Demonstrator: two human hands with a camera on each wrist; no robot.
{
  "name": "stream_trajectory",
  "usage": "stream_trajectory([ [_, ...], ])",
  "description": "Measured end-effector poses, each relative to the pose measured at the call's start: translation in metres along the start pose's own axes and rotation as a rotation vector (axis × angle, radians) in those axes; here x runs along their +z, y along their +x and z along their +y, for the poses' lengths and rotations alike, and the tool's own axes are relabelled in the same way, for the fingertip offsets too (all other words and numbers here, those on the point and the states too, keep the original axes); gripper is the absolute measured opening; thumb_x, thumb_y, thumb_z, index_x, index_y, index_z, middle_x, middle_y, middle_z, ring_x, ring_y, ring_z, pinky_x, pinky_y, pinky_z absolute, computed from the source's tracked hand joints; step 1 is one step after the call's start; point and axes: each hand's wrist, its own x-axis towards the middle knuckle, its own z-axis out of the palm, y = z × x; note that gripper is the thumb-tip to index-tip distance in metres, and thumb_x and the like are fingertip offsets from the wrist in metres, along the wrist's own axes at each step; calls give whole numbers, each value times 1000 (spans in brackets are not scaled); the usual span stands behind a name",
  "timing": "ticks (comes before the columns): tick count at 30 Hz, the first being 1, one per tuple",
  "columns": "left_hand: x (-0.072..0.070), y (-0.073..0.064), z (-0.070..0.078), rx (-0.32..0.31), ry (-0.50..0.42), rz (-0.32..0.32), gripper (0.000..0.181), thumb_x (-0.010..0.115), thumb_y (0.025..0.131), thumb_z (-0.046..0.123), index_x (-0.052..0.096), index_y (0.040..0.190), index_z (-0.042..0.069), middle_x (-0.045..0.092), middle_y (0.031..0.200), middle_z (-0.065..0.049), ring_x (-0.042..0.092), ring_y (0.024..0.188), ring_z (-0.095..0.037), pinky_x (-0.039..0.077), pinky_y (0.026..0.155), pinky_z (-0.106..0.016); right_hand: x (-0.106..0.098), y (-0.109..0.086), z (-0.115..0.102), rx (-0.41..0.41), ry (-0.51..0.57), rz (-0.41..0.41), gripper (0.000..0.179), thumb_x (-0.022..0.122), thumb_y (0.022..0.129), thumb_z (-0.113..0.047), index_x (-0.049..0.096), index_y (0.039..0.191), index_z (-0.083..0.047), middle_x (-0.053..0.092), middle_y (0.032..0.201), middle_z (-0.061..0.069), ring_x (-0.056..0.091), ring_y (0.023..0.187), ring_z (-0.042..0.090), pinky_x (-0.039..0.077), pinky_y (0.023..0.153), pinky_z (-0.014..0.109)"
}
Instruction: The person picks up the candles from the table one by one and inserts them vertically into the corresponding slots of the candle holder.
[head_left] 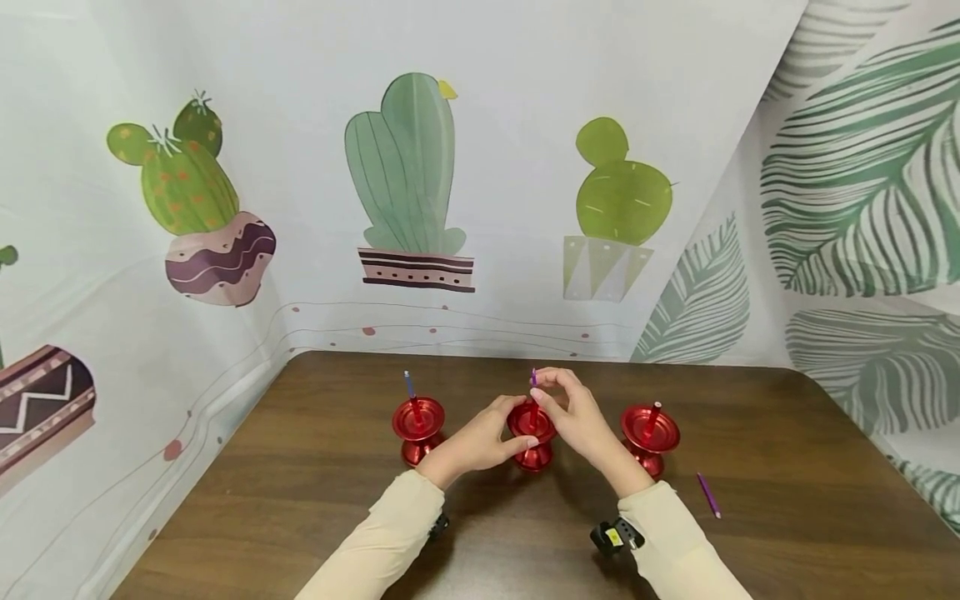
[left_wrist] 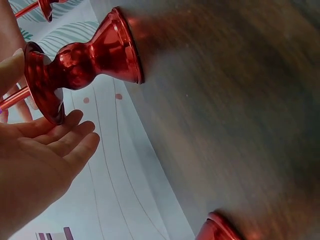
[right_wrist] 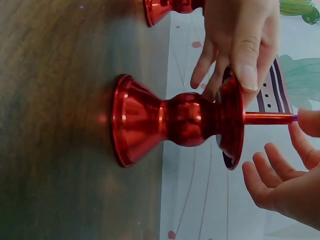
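A shiny red candle holder [head_left: 534, 457] stands upright on the table between my hands. My left hand [head_left: 483, 437] grips its dish, thumb on the rim; in the left wrist view, the fingers [left_wrist: 75, 142] spread beneath the dish. A slim red tube [right_wrist: 267, 118] rises from the dish. At the tube's top, my right hand [head_left: 576, 417] pinches a thin purple candle [head_left: 534, 377] between thumb and index finger. In the right wrist view just a sliver of the purple candle [right_wrist: 294, 118] shows; the thumb hides the rest.
To the left stands a matching red holder [head_left: 418, 422] with a blue candle [head_left: 408, 383] in its tube. A third red holder [head_left: 651, 430] stands right, by my right forearm. Farther right, another purple candle [head_left: 708, 496] lies on the brown table [head_left: 300, 483]. A cactus-print cloth [head_left: 517, 167] hangs behind.
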Motion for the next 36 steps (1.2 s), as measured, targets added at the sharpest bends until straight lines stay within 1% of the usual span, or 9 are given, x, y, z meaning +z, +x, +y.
stream_trajectory([
  [3, 0, 0, -1, 1, -4, 2, 64, 67, 92, 27, 39, 139, -6, 50, 131, -18, 52, 120, -26, 43, 103, -39, -1, 2, -3, -10, -6, 14, 18, 66, 90, -6, 63, 106, 2, 59, 115, 16, 55, 110, 31, 48, 92, 53],
  [8, 0, -1, 0, 7, -7, 3, 64, 67, 91, 27, 39, 139, -6, 50, 130, -18, 52, 119, -27, 43, 102, -39, 0, 4, -5, 17, 20, 69, 10, 71, 86, -6, 66, 93, 0, 61, 114, 14, 55, 111, 29, 47, 93, 55],
  [11, 0, -1, 1, 6, -3, 3, 64, 67, 92, 27, 39, 139, -7, 50, 132, -18, 52, 119, -27, 43, 102, -39, -1, 2, -5, 25, 15, 85, 8, 72, 85, -6, 67, 89, -1, 63, 113, 14, 56, 110, 28, 48, 92, 54],
  [16, 0, -2, 1, 4, 1, 12, 63, 67, 91, 26, 40, 139, -6, 50, 131, -18, 52, 119, -27, 43, 102, -39, -1, 0, -5, 30, -12, 85, 7, 73, 85, -7, 68, 87, -3, 64, 112, 12, 56, 109, 27, 48, 90, 51],
  [22, 2, -3, 1, -4, -22, 19, 62, 66, 92, 25, 39, 139, -6, 48, 134, -19, 51, 121, -27, 42, 103, -40, 2, -1, -3, 31, -3, 95, 8, 72, 86, -8, 67, 87, -2, 64, 109, 12, 59, 106, 27, 49, 89, 48],
  [27, 2, -4, 4, -26, -57, 0, 64, 64, 94, 25, 35, 142, -6, 42, 141, -20, 43, 130, -29, 37, 107, -42, 2, -3, -1, -2, -28, 80, 10, 70, 88, -7, 64, 93, -1, 63, 109, 15, 60, 104, 31, 51, 88, 50],
  [31, 3, -6, 4, -53, -71, -8, 71, 61, 95, 30, 28, 146, -6, 34, 148, -20, 35, 137, -31, 32, 110, -45, -1, -6, -3, 1, -87, 34, 21, 70, 87, -5, 62, 105, 1, 61, 111, 16, 58, 107, 32, 50, 89, 50],
  [33, 3, -8, 4, -60, -73, 13, 72, 60, 96, 32, 27, 147, -6, 33, 149, -20, 34, 137, -30, 32, 110, -46, -3, -8, -3, 15, -114, -2, 28, 70, 87, -6, 61, 112, 3, 60, 113, 17, 57, 109, 34, 49, 91, 51],
  [36, 4, -12, 7, -58, -69, 74, 67, 59, 96, 31, 32, 146, -4, 38, 146, -17, 39, 135, -28, 34, 109, -45, -6, -12, -6, 13, -150, -44, 36, 70, 87, -6, 58, 119, 4, 58, 118, 19, 55, 114, 38, 47, 93, 53],
])
